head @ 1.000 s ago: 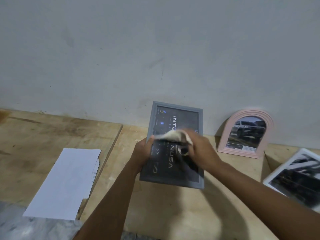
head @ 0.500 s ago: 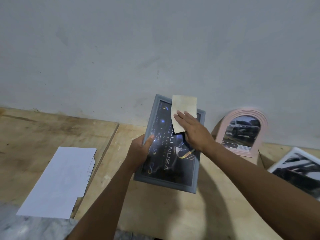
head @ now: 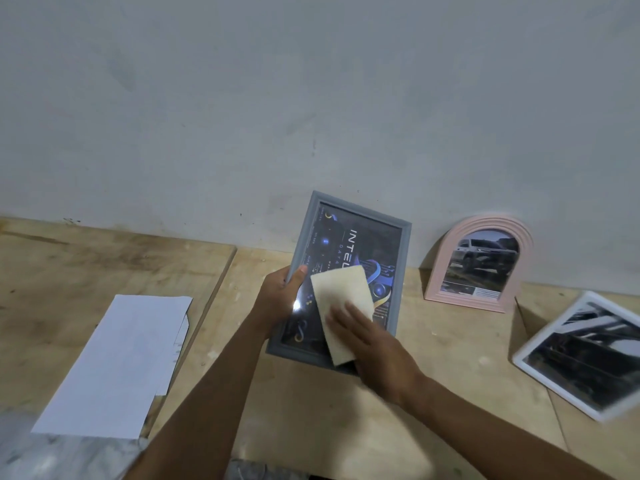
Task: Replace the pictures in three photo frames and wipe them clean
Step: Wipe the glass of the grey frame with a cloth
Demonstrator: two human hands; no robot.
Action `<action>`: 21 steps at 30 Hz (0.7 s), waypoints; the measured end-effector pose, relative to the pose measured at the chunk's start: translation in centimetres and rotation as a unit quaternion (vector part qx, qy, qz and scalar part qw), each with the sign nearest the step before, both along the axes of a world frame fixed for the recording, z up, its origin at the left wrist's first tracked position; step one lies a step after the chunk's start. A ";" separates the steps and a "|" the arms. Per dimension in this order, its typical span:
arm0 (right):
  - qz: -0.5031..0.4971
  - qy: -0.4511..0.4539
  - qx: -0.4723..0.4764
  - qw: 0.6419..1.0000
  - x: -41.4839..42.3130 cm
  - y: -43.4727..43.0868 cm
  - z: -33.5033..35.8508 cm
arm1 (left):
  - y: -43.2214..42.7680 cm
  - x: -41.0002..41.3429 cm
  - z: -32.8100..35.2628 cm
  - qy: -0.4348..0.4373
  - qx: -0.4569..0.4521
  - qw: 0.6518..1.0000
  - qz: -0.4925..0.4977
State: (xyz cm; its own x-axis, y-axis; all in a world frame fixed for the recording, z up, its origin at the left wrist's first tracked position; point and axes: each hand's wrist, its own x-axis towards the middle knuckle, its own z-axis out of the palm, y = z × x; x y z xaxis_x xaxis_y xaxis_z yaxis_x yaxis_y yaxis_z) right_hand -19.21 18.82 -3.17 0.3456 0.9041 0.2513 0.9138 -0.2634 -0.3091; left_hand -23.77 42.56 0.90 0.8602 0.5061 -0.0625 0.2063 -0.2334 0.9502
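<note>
Hands at a photo frame. The left hand (head: 277, 299) grips the left edge of the grey frame (head: 349, 237), thumb on the glass, holding it tilted over the wooden table (head: 311, 417). The right hand (head: 377, 355), fingers straight, presses a pale cloth (head: 341, 299) flat on the lower glass. A pink arched frame (head: 479, 265) leans against the wall at right. Further right lies a white frame (head: 581, 355). White paper (head: 117, 365) lies at left.

Wooden table (head: 104, 265) against grey wall (head: 242, 98)
</note>
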 end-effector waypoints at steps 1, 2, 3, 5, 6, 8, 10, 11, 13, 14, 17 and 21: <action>0.015 -0.013 0.002 1.000 -0.6 -0.2 -0.3 | 0.0 0.2 -0.1 0.002 0.001 1.000 0.001; 0.031 -0.027 0.002 0.999 -1.2 -0.3 -0.6 | 0.2 0.4 -0.2 0.003 -0.008 1.000 -0.002; 0.045 -0.036 0.001 0.998 -1.8 -0.5 -0.8 | 0.2 0.5 -0.3 0.003 -0.024 1.000 -0.007; 0.052 -0.039 0.001 0.998 -2.7 -0.5 -1.3 | 0.4 0.8 -0.3 0.011 -0.044 0.999 -0.012; 0.050 -0.039 -0.003 0.998 -2.9 -0.5 -1.3 | 0.6 1.0 -0.6 0.019 -0.042 0.999 -0.015; 0.048 -0.042 -0.023 0.998 -2.7 -0.4 -1.1 | 0.8 1.0 -0.7 0.039 -0.043 0.998 -0.016; 0.049 -0.056 -0.029 0.997 -1.8 0.0 -0.5 | 0.7 1.2 -0.2 0.064 -0.083 0.995 -0.004; 0.046 -0.069 -0.021 0.996 -1.4 0.3 -0.2 | 0.6 1.4 0.5 0.079 -0.110 0.991 -0.002; 0.018 -0.057 0.026 0.998 -0.9 1.2 0.7 | 0.3 1.8 2.5 0.106 -0.162 0.981 -0.018; -0.007 -0.030 0.053 0.998 -0.8 1.7 1.3 | 0.2 1.7 3.5 0.105 -0.188 0.976 -0.038; -0.039 0.023 0.124 0.991 -0.8 3.2 2.5 | 0.2 0.4 5.8 0.059 -0.281 0.956 -0.060; -0.031 0.043 0.158 0.986 -2.0 4.8 3.3 | -0.4 -2.5 5.2 -0.018 -0.419 0.907 -0.026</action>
